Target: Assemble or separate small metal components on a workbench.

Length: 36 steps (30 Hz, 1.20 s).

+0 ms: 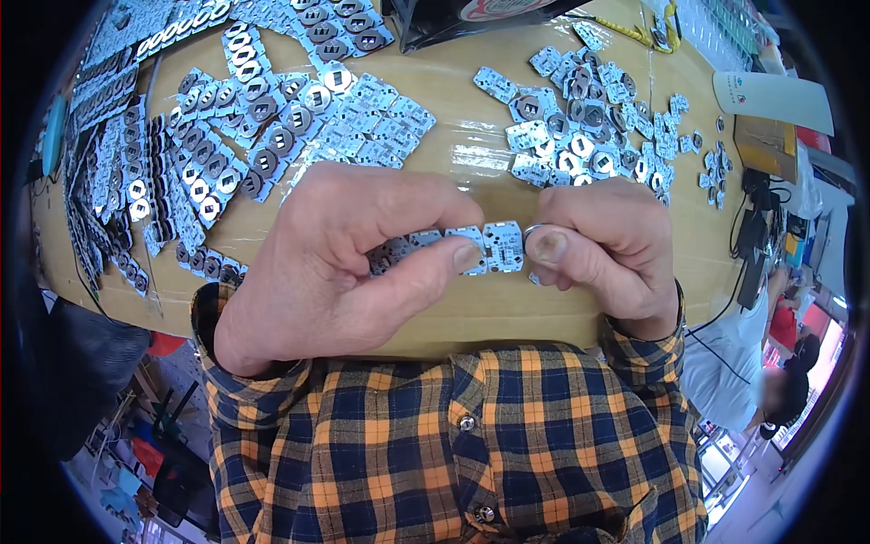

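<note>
Between the thumb and forefinger of my left hand (362, 258) is a strip of small white-blue circuit boards (504, 247), held over the near part of the table; the rest of the strip runs back under my palm. My right hand (603, 245) is closed in a pinch just off the strip's right end. A curved silvery edge (532, 232) shows at its thumb, and a bluish board corner (535, 279) peeks out below the fingers; most of this small board is hidden. Whether it touches the strip I cannot tell.
Many board strips with round silvery parts (263, 109) spread over the left of the tan table (444, 313). A heap of separated small boards (589, 127) lies at the right. Behind stand a black container (435, 23), a yellow cord (634, 34) and a cardboard box (763, 145).
</note>
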Tool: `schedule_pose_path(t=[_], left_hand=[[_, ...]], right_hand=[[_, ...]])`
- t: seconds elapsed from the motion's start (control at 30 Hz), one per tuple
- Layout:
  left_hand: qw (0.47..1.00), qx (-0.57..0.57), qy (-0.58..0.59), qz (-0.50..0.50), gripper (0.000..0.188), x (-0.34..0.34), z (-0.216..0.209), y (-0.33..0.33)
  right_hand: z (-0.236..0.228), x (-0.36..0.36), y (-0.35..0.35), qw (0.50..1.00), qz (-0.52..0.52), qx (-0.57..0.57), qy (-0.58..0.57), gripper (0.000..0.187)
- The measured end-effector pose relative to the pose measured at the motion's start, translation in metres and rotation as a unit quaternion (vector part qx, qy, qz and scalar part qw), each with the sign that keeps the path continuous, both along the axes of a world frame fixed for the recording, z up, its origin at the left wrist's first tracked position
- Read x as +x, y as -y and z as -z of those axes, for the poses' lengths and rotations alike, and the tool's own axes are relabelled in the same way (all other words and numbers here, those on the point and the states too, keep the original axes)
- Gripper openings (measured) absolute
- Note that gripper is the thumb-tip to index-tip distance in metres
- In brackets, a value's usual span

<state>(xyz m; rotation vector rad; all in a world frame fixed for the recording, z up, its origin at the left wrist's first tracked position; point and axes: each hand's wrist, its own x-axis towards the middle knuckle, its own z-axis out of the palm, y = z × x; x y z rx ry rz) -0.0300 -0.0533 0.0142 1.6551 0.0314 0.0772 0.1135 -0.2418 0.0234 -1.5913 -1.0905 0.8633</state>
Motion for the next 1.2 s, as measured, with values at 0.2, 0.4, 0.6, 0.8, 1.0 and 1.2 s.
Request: schedule_pose_path(t=[0.2, 0.4, 0.6, 0.8, 1.0, 1.2], left_hand=[[0.994, 0.065, 0.007, 0.084, 0.01, 0.006, -0.002, -0.006], [0.976, -0.155, -0.149, 0.022, 0.008, 0.003, -0.016, 0.0], [0.985, -0.143, -0.075, -0.061, 0.01, 0.004, -0.006, 0.008], [0.942, 0.222, 0.225, -0.115, 0.027, 0.016, 0.015, 0.009], [0.934, 0.243, 0.214, -0.148, 0.03, 0.013, 0.014, 0.014], [0.933, 0.248, 0.208, -0.157, 0.03, 0.012, 0.014, 0.014]], right_hand=[[0.004, 0.005, -0.001, 0.995, -0.082, 0.026, 0.04, 0.028], [-0.005, -0.002, -0.003, 0.999, -0.038, 0.003, 0.02, 0.023], [0.008, -0.005, -0.003, 0.905, 0.086, -0.013, -0.417, 0.027], [0.002, -0.01, -0.009, 0.969, 0.161, -0.054, -0.181, 0.03], [0.001, -0.012, -0.009, 0.98, 0.151, -0.059, -0.116, 0.029], [0.006, -0.009, -0.009, 0.976, 0.136, -0.062, -0.157, 0.028]])
